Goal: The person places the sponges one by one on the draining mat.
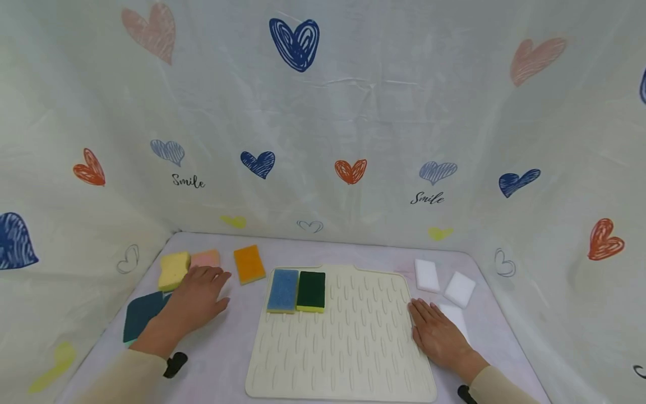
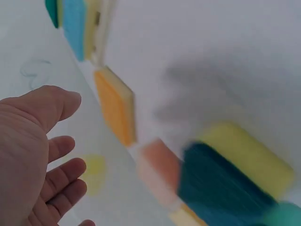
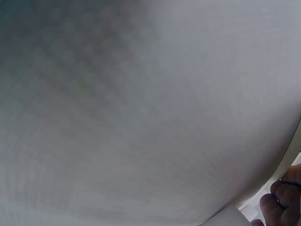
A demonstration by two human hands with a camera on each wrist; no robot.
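Note:
My left hand hovers over the left side of the table with its fingers spread, holding nothing. Close to it lie a yellow sponge, a pink sponge partly hidden behind the fingers, and dark teal sponges beside the wrist. An orange sponge lies just beyond its fingertips, also seen in the left wrist view as an orange sponge. My right hand rests flat on the right edge of a cream ridged mat. On the mat's upper left, a blue sponge and a dark green sponge lie side by side.
White sponges lie on the right of the table, one partly covered by my right hand. A curtain printed with hearts hangs behind the table and along both sides. The right wrist view is mostly a blurred pale surface.

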